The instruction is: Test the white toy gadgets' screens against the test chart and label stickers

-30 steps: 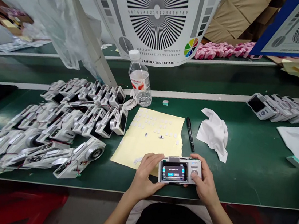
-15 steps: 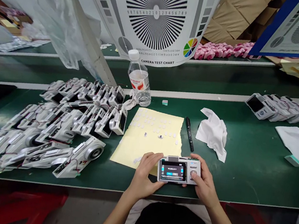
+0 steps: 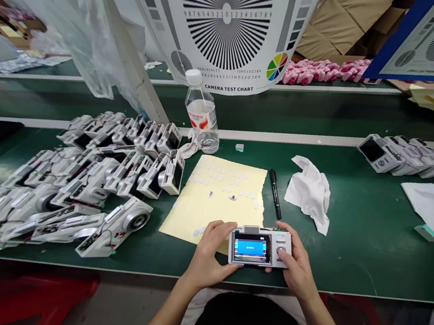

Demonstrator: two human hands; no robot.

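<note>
Head view: white compact camera (image 3: 257, 247), blue screen lit, gripped by both ends over the green counter (image 3: 349, 249)
Left hand (image 3: 210, 255): curled around the end, screen left clear
Right hand (image 3: 297, 264): wrapped around the end, thumb on round button (image 3: 281, 251)
Beside: pale yellow sticker sheet (image 3: 215, 205)

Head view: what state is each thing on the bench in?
Camera: held in both hands, screen lit blue.
Left hand: gripping the camera's side.
Right hand: thumb on the round button.
Water bottle: capped, part full.
Yellow sheet: lying flat, white dots stuck on.
White tissue: crumpled.

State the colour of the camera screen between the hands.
The camera's screen is blue with a dark surround, best in the head view.
</note>
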